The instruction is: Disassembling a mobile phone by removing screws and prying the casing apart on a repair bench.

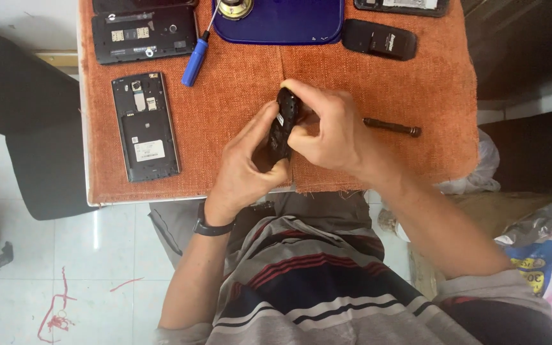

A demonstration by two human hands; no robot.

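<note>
Both hands are locked on a small black phone [283,124] over the middle of the orange cloth [237,89]: left hand [247,163] cradles it edge-up, right hand [330,131] pinches its far end. Looks like prying the casing; next wants careful fingertip pressure.

Your hands cover most of the small black phone [283,124]. The blue tray [289,25] and 2 top phones are cut off by the picture's upper edge.

floor [97,255]: pale glossy tiles, red marks | table [237,83]: orange cloth
</note>
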